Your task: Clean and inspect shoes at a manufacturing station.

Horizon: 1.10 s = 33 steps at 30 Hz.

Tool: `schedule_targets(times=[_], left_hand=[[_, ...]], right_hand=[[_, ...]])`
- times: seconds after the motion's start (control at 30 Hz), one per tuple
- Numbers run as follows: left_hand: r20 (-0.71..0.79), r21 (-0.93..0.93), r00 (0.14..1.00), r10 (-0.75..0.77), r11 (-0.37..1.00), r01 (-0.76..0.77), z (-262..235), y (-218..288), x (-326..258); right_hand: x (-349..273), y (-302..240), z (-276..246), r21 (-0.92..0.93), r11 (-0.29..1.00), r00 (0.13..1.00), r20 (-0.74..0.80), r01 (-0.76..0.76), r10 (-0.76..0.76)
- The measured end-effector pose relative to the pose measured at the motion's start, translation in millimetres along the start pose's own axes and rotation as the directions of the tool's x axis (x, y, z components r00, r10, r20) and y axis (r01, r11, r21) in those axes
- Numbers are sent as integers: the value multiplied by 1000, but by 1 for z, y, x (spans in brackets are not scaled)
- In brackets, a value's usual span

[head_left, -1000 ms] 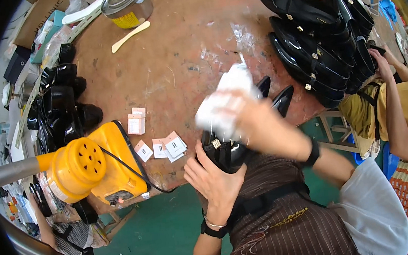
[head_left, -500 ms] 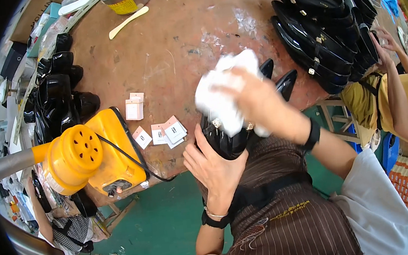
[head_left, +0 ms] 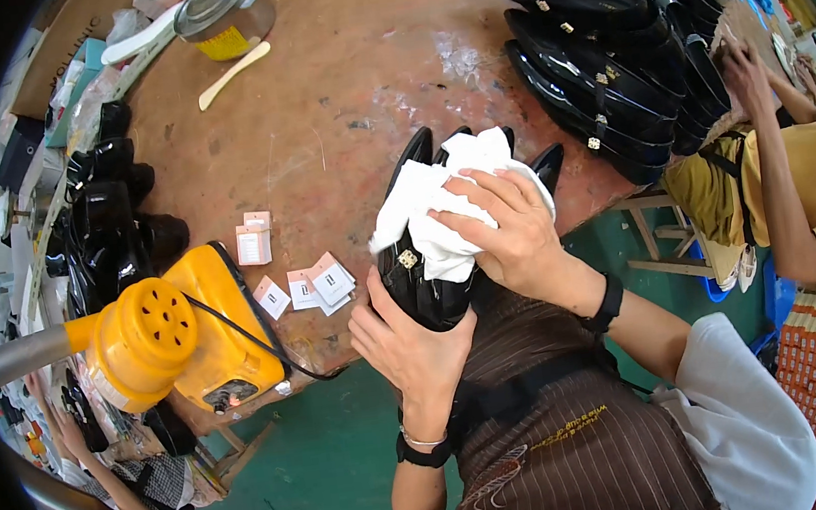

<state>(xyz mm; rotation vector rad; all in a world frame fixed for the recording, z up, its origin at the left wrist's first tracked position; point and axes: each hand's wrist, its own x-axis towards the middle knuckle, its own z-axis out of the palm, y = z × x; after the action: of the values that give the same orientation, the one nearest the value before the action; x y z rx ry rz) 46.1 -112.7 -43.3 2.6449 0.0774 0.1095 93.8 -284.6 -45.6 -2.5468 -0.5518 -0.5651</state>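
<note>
Glossy black pointed shoes (head_left: pixel 419 287) lie together at the table's front edge, toes away from me. My left hand (head_left: pixel 415 343) is wrapped round their heel end, thumb on one side and fingers on the other. A crumpled white cloth (head_left: pixel 429 214) covers much of their upper part. Over it is my right hand (head_left: pixel 511 233), fingers bent and pressing the cloth onto the shoes. One gold buckle ornament (head_left: pixel 408 259) shows beside the cloth's lower left edge. How many shoes lie under the cloth is partly hidden.
A pile of black shoes (head_left: pixel 597 62) stands at the right. Small white tags (head_left: pixel 330 280) lie left of my hands, near a yellow lamp-like machine (head_left: pixel 150 330). A tin can (head_left: pixel 225 19) and a cream spatula (head_left: pixel 235 75) are farther back. A co-worker (head_left: pixel 803 190) works at the right.
The white cloth and my right hand have come down over the shoes; the blur of motion is gone. More shoe tips show on the left. My left hand keeps its hold.
</note>
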Motion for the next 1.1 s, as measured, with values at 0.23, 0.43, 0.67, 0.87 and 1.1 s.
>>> schedule_targets(times=[0.23,0.43,0.67,0.87,1.1], left_hand=[[45,-22,999,26,999,-25,-3,11,5],[80,129,985,153,978,-163,-3,27,17],[81,-214,996,-23,976,40,-10,20,35],[438,-865,899,12,276,418,-35,-13,10],[742,-669,616,-265,-363,649,3,-37,-54]], right_hand=[[2,99,-8,147,897,877,-196,-417,439],[3,80,-1,-167,875,821,-459,-454,338],[-46,96,-10,-40,778,762,-237,-627,603],[42,22,-88,672,720,572,-526,-174,629],[-5,-52,-26,473,872,989,124,-125,75]])
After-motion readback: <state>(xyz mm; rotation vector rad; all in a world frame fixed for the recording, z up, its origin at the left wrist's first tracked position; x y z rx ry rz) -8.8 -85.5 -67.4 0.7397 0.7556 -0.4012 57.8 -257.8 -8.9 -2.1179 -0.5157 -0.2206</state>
